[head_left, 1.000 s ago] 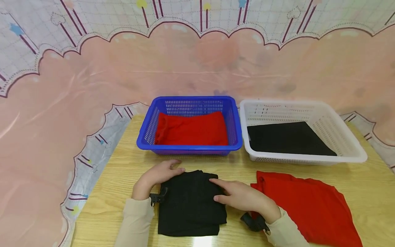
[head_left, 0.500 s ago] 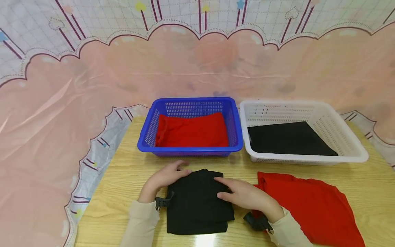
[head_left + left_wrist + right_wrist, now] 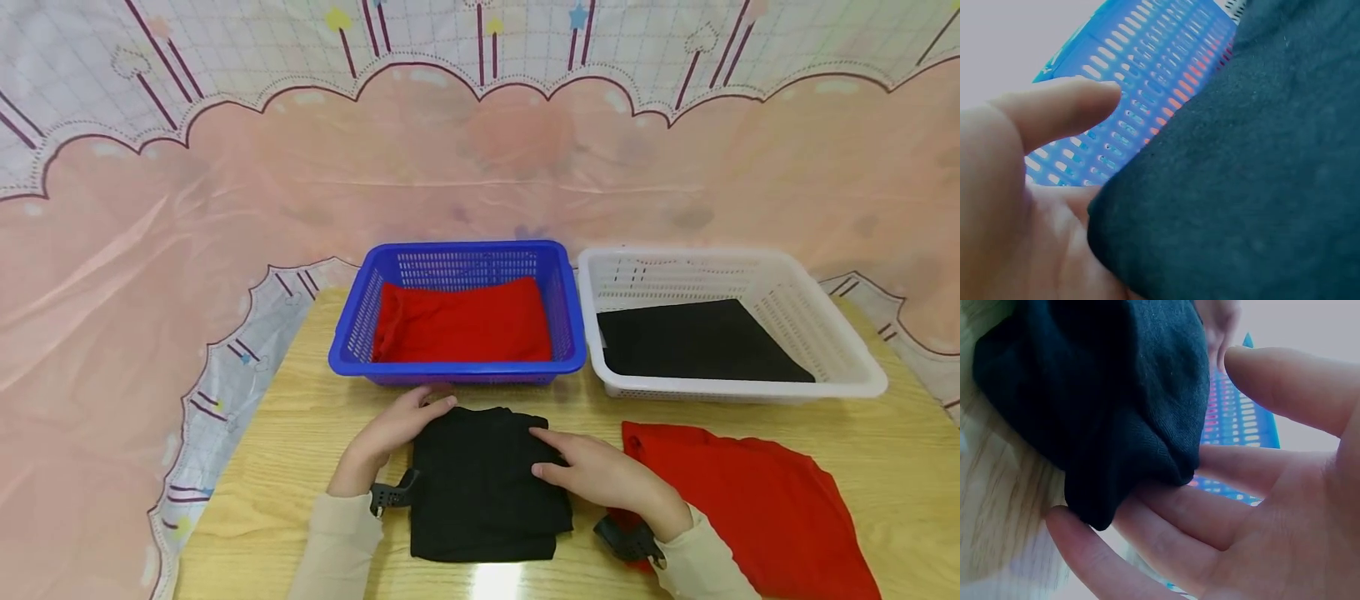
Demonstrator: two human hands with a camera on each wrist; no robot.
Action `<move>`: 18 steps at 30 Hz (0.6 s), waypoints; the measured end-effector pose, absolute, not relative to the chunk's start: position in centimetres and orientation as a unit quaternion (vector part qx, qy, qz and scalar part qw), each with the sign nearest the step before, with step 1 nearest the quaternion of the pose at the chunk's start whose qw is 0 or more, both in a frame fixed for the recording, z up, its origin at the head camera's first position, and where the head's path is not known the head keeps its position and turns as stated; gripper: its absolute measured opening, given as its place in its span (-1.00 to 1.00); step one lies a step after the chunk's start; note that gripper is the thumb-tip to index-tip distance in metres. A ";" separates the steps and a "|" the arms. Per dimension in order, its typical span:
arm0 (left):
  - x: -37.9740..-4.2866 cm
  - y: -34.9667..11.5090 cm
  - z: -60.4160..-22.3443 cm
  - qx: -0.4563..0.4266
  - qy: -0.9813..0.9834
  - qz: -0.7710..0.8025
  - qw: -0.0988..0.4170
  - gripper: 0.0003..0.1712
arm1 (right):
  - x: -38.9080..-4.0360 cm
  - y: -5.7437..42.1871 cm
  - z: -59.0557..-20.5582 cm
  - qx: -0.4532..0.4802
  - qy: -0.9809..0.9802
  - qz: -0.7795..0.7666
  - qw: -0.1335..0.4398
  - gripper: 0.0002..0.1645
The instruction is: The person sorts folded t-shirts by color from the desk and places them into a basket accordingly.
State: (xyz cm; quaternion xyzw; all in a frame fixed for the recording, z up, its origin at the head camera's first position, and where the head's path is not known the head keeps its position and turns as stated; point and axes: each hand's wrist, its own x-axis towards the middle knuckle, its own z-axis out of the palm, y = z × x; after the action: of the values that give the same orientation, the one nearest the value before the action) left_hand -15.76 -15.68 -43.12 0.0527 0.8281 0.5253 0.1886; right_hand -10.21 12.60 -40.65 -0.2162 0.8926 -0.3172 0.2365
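A folded black cloth garment (image 3: 483,492) lies on the table in front of the blue basket. My left hand (image 3: 396,427) is at its far left corner; in the left wrist view the thumb (image 3: 1063,112) stands off the fabric and the palm meets its edge. At the right edge is my right hand (image 3: 600,473). The right wrist view has its extended fingers (image 3: 1172,544) touching the cloth's edge, some partly beneath it, with the thumb (image 3: 1285,384) apart. Neither hand pinches the fabric.
Red cloth lies folded in the blue basket (image 3: 457,368). Beside it, the white basket (image 3: 742,389) holds a flat black cloth (image 3: 697,342). Another red cloth (image 3: 750,500) spreads over the wooden table (image 3: 255,500) at the right, partly behind the right forearm.
The black garment has slid to the right and a little toward the blue basket, with both hands moving along at its edges. Baskets and red cloths stay in place.
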 end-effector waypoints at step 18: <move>-15.4 -17.6 -43.5 0.034 0.763 0.595 0.250 -0.30 | -10.2 12.6 -41.5 -0.179 0.899 -0.347 0.200 -0.23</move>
State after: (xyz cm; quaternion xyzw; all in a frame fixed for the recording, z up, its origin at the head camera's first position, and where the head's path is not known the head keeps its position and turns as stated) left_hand -15.36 -17.63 -43.51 0.0339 0.7632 0.5950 0.2497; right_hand -10.25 12.60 -41.50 -0.1785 0.8985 -0.3473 0.2003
